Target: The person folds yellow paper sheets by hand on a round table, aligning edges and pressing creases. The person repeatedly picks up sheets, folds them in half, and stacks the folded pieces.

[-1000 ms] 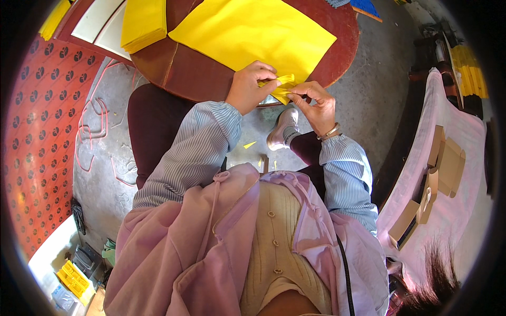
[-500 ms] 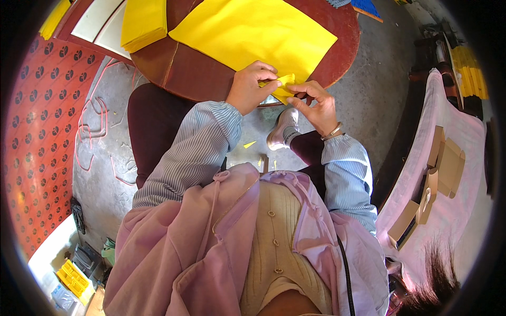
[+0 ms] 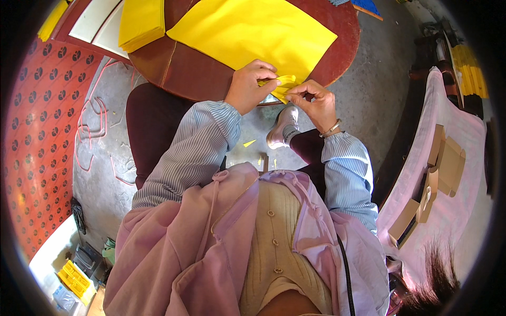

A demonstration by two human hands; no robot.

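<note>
A large yellow sheet, felt-like [image 3: 258,37], lies over the round reddish-brown table [image 3: 195,71], with its near corner gathered at my hands. My left hand [image 3: 252,87] is closed on the gathered corner, thumb against fingers, and a fold of yellow stands up beside the fingertips. Just right of it, my right hand [image 3: 315,102] pinches the lower edge of the same corner between thumb and fingers. Whether the folds between the hands belong to the sheet or to a separate small piece is hard to make out.
A stack of folded yellow sheets [image 3: 141,23] sits at the table's left edge. Yellow scraps [image 3: 249,143] lie on the floor below my hands. Bent pinkish wires or tubes [image 3: 100,113] rest on the floor at left. Open cardboard boxes [image 3: 450,166] stand on a pink cloth at right.
My right hand's fingers have shifted slightly along the yellow corner and closed into a tighter pinch. The left hand keeps nearly the same grip.
</note>
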